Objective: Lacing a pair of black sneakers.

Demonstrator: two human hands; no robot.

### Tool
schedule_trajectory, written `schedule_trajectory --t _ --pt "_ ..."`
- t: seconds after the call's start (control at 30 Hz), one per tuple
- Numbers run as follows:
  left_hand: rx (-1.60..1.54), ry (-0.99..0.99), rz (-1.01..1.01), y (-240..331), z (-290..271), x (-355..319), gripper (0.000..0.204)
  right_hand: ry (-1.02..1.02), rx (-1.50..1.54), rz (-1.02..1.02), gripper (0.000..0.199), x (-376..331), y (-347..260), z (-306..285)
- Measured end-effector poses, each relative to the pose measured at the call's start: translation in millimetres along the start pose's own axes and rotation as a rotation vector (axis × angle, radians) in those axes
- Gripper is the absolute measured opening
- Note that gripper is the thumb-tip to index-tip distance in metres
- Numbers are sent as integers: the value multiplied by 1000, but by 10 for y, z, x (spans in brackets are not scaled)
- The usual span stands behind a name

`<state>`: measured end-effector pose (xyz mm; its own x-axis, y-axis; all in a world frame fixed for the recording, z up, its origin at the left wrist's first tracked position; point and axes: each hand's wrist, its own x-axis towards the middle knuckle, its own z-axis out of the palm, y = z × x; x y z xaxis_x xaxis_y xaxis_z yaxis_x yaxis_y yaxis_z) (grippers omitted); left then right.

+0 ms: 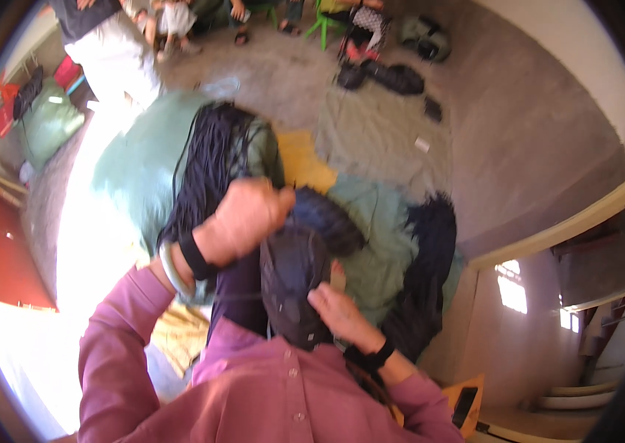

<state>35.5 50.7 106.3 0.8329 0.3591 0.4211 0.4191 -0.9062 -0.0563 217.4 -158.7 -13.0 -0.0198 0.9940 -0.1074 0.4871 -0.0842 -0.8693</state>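
Head view: the dark cloth (292,277) lies just off centre, toward six o'clock. At its four o'clock the right hand (340,314) pinches its edge; at eleven the left hand (242,221) is a fist — contents, I cannot tell — near dark straps (213,151).

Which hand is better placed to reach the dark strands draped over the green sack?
Probably the left hand: it is raised near the dark strands over the green sack, while the right hand is farther off, at the dark cloth piece.
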Motion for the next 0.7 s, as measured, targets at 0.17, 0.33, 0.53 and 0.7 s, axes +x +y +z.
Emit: schedule_trajectory --t 0.17,0.33,0.53,0.7 --pt "-505 -197 -149 241 -193 -182 10 332 -178 -92 33 149 -486 -288" --pt "-907 -218 -354 506 -311 -279 13 329 -67 -506 32 395 -781 -254" --pt "-950 -302 -680 440 -132 -772 23 -148 692 62 29 484 -664 -194" --pt "-918 -418 -581 425 282 -1385 27 -64 122 -287 17 552 -633 -51"
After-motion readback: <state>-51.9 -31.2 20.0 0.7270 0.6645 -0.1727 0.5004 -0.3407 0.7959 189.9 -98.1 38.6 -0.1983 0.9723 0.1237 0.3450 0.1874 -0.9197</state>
